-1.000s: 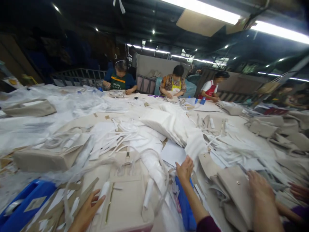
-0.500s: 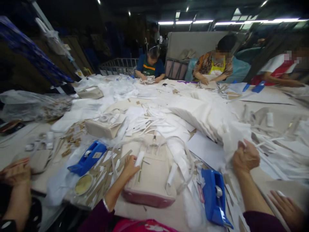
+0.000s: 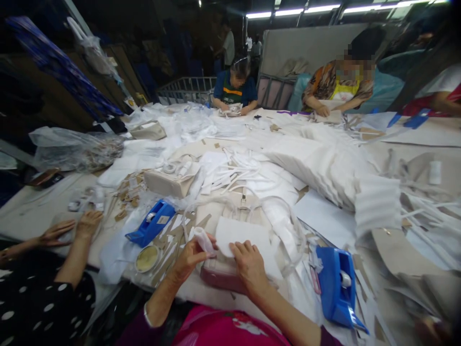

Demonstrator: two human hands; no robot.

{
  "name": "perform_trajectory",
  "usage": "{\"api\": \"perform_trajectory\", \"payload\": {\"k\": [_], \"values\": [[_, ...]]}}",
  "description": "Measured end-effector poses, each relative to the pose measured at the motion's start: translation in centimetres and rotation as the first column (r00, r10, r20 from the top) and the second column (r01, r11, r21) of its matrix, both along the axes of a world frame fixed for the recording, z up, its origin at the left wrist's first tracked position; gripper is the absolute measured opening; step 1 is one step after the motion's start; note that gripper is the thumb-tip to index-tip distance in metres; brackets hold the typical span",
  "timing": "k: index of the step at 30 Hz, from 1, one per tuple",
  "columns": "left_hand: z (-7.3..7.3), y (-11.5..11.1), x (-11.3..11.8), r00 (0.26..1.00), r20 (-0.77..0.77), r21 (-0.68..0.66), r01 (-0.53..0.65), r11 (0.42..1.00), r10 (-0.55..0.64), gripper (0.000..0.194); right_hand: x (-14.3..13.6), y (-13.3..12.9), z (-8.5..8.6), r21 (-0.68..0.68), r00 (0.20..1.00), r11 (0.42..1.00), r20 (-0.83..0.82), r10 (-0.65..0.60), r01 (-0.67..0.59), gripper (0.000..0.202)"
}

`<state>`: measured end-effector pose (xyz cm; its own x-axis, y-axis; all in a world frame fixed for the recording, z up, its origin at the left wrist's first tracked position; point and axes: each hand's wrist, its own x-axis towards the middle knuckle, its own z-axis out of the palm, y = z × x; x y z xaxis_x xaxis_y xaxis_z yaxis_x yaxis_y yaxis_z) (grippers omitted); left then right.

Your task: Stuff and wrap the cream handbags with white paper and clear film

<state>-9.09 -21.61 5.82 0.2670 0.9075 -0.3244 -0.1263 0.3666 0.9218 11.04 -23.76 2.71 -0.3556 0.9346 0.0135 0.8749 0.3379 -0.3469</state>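
A beige handbag (image 3: 206,215) with a reddish-brown bottom lies in front of me, its handles looped above it. My left hand (image 3: 189,259) pinches a small white foam-wrapped roll (image 3: 202,240) at the bag's left side; what is inside the roll is hidden. My right hand (image 3: 248,262) grips the near edge of a white foam sheet (image 3: 248,231), which lies over the bag's front and covers most of it. The sheet's left corner comes close to the fingers of my left hand.
Blue tape dispensers stand left (image 3: 153,223) and right (image 3: 336,283) of the bag. A tub of yellowish paste (image 3: 147,258) sits at left among paper strips. Foam sheets (image 3: 324,163) are stacked at right. A co-worker's hands (image 3: 88,223) are close by on the left; others work across the table.
My right hand has come from the foam stack at right to the bag, bringing a foam sheet over its front. My left hand now lifts the foam roll slightly. The view has shifted right-to-left slightly.
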Motion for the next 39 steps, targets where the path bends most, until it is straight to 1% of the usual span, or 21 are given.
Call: {"api": "perform_trajectory", "payload": {"k": [5, 9, 13, 16, 18, 20, 22, 23, 24, 25, 27, 28, 30, 31, 32, 33, 34, 35, 36, 37, 39], "values": [[-0.2, -1.2, -1.3, 0.998, -0.060, 0.130, 0.027, 0.991, -0.019, 0.028, -2.8, 0.5, -0.8, -0.124, 0.996, 0.990, 0.066, -0.058, 0.066, 0.031], [0.1, -1.6, -1.7, 0.988, -0.122, 0.176, 0.116, 0.978, -0.096, 0.026, -3.1, 0.9, -1.7, -0.191, 0.999, 0.981, 0.028, -0.016, 0.021, 0.033], [0.2, -0.8, -1.4, 0.982, -0.115, 0.148, 0.167, 0.975, -0.151, 0.030, -2.2, 1.2, -2.5, -0.265, 0.998, 0.962, -0.016, 0.059, -0.061, 0.039], [-0.6, 1.0, -0.5, 0.973, -0.072, 0.129, 0.227, 0.965, -0.220, 0.044, -1.4, 1.6, -2.6, -0.302, 0.993, 0.946, -0.051, 0.106, -0.117, 0.042], [-1.3, 2.5, 0.6, 0.959, -0.213, 0.158, 0.223, 0.962, -0.188, 0.055, -1.1, 1.8, -2.5, -0.317, 0.991, 0.939, -0.064, 0.119, -0.133, 0.039], [-2.0, 4.1, 2.2, 0.870, -0.493, 0.268, 0.177, 0.947, -0.023, 0.069, -1.0, 1.8, -2.4, -0.328, 0.989, 0.934, -0.079, 0.124, -0.143, 0.034], [-2.6, 5.5, 4.4, 0.718, -0.682, 0.419, 0.228, 0.879, 0.139, 0.073, -0.9, 1.8, -2.4, -0.333, 0.985, 0.928, -0.113, 0.134, -0.164, 0.032], [-3.0, 6.2, 5.5, 0.686, -0.714, 0.467, 0.315, 0.826, 0.143, 0.069, -0.9, 1.8, -2.4, -0.336, 0.981, 0.925, -0.139, 0.136, -0.176, 0.032], [-3.5, 6.8, 6.7, 0.694, -0.715, 0.490, 0.419, 0.764, 0.078, 0.060, -0.8, 1.8, -2.5, -0.338, 0.976, 0.923, -0.173, 0.133, -0.185, 0.032], [-4.2, 7.3, 7.9, 0.715, -0.697, 0.487, 0.529, 0.695, -0.056, 0.050, -0.6, 1.9, -2.6, -0.341, 0.968, 0.920, -0.217, 0.123, -0.193, 0.032], [-6.0, 8.1, 9.9, 0.689, -0.608, 0.419, 0.700, 0.578, -0.395, 0.040, 0.3, 2.1, -2.9, -0.357, 0.934, 0.907, -0.344, 0.093, -0.222, 0.032], [-7.2, 8.4, 10.6, 0.643, -0.551, 0.358, 0.758, 0.545, -0.533, 0.039, 1.1, 2.2, -3.2, -0.372, 0.905, 0.898, -0.422, 0.061, -0.234, 0.031], [-9.7, 8.8, 11.7, 0.576, -0.476, 0.232, 0.811, 0.537, -0.665, 0.038, 3.3, 2.1, -4.1, -0.401, 0.827, 0.904, -0.551, -0.112, -0.145, 0.034], [-10.9, 9.0, 11.9, 0.570, -0.464, 0.197, 0.813, 0.548, -0.678, 0.037, 4.6, 2.0, -4.7, -0.408, 0.774, 0.913, -0.580, -0.255, -0.005, 0.037], [-12.1, 9.0, 12.0, 0.583, -0.463, 0.190, 0.801, 0.567, -0.668, 0.037, 6.1, 1.7, -5.4, -0.406, 0.699, 0.893, -0.580, -0.418, 0.197, 0.037], [-13.0, 9.1, 12.0, 0.597, -0.463, 0.204, 0.791, 0.576, -0.655, 0.038, 7.5, 1.4, -6.1, -0.396, 0.596, 0.818, -0.560, -0.575, 0.418, 0.035], [-13.8, 9.1, 11.9, 0.609, -0.462, 0.227, 0.784, 0.577, -0.645, 0.038, 8.8, 1.1, -6.9, -0.393, 0.478, 0.700, -0.527, -0.703, 0.596, 0.031], [-14.5, 9.1, 11.8, 0.617, -0.456, 0.248, 0.780, 0.575, -0.641, 0.040, 9.8, 0.8, -7.7, -0.425, 0.367, 0.591, -0.500, -0.785, 0.685, 0.027], [-14.9, 9.2, 11.6, 0.621, -0.450, 0.266, 0.780, 0.567, -0.642, 0.041, 10.4, 0.5, -8.4, -0.491, 0.281, 0.521, -0.482, -0.830, 0.698, 0.023], [-15.2, 9.2, 11.5, 0.618, -0.447, 0.278, 0.783, 0.556, -0.647, 0.042, 10.8, 0.3, -9.1, -0.576, 0.221, 0.493, -0.478, -0.850, 0.652, 0.020], [-15.5, 9.4, 11.3, 0.615, -0.446, 0.291, 0.787, 0.544, -0.651, 0.045, 10.6, 0.1, -9.9, -0.699, 0.141, 0.518, -0.523, -0.840, 0.493, 0.022]]}}
